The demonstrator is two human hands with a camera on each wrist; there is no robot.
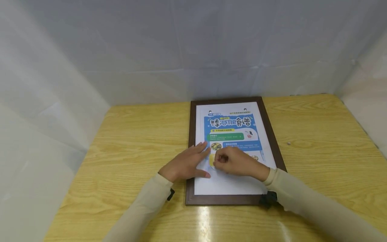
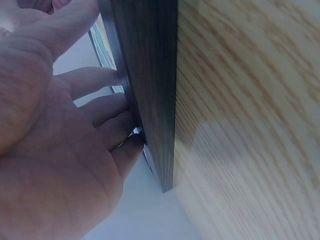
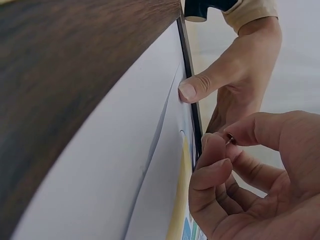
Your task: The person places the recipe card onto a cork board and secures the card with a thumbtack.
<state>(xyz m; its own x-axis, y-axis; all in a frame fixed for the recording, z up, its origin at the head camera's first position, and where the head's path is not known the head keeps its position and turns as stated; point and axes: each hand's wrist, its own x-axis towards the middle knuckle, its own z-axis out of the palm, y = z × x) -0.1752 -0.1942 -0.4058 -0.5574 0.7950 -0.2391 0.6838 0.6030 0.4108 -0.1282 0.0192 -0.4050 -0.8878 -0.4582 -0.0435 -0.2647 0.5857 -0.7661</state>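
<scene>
A printed poster [image 1: 232,126], mostly blue with green and yellow panels, lies on a white board with a dark brown frame [image 1: 273,141]. Two silver thumbtacks [image 1: 245,109] sit near its top corners. My left hand [image 1: 188,161] rests over the left side of the frame, its fingers spread on the sheet and its thumb [image 3: 189,92] near the lower edge of the paper. Close above the poster's lower left part, my right hand [image 1: 234,161] pinches a small metal thumbtack [image 3: 230,139] between thumb and fingertips. The lower paper edge stands slightly off the board in the right wrist view.
The framed board lies on a wood-grain table [image 1: 136,141]. Another small silver tack [image 1: 288,143] is on the table right of the frame. Pale sheeting [image 1: 145,43] hangs behind the table and at both sides. Dark wrist straps [image 1: 268,198] show at the sleeves.
</scene>
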